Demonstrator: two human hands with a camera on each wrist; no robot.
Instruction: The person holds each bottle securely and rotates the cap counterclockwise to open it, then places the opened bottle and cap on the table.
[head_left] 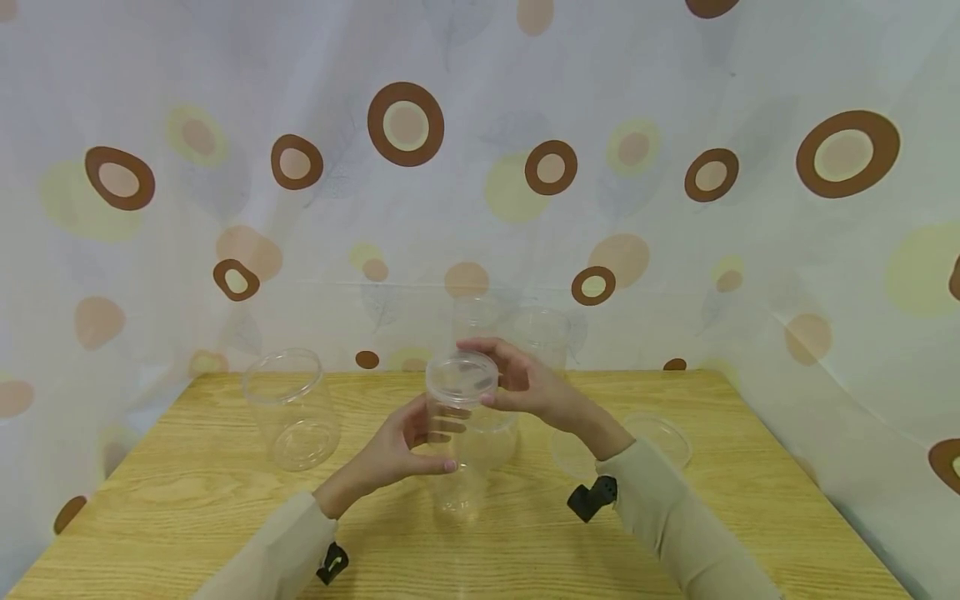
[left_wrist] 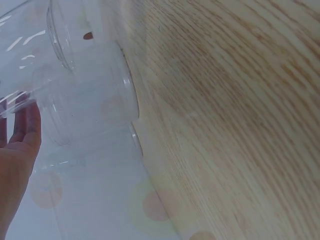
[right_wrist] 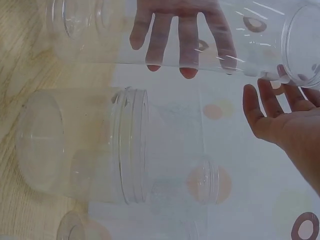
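A tall clear plastic jar point(head_left: 468, 487) stands upright between the two hands, its round top point(head_left: 461, 379) toward me. My left hand point(head_left: 393, 442) grips its side, thumb in front and fingers behind, seen through the plastic. At the top, my right hand point(head_left: 536, 387) holds the rim between thumb and fingers. In the right wrist view the same jar point(right_wrist: 95, 35) lies across the upper part, with the right hand's fingers point(right_wrist: 270, 107) at its rim. Right behind it is a wider clear jar point(right_wrist: 80, 145) with a threaded neck.
A wide clear container point(head_left: 296, 408) stands at the left of the wooden table point(head_left: 187, 492). Flat clear round pieces point(head_left: 667, 442) lie at the right, near my sleeve. More clear containers point(head_left: 543, 329) stand at the back, before a patterned curtain point(head_left: 480, 225).
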